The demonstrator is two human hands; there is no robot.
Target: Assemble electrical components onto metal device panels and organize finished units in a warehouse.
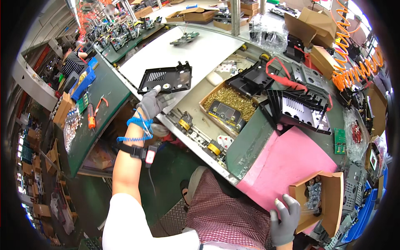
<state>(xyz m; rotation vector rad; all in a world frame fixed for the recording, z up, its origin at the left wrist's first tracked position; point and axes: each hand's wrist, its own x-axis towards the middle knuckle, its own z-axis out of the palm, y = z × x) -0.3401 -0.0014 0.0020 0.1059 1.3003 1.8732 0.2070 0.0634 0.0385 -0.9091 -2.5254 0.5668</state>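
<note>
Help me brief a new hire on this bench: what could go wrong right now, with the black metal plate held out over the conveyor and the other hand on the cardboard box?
1. The left hand grips the black metal plate by one edge only, at arm's length; it might tip or slip onto the white belt.
2. The right hand touches the cardboard box of bagged parts at the pink mat's edge; a nudge could push it off.
3. The blue coiled wrist cord hangs loose and may snag.

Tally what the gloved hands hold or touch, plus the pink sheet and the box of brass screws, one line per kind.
Black metal plate in left hand: 1
Small cardboard box at right hand: 1
Pink sheet: 1
Box of brass screws: 1
Total: 4
</note>
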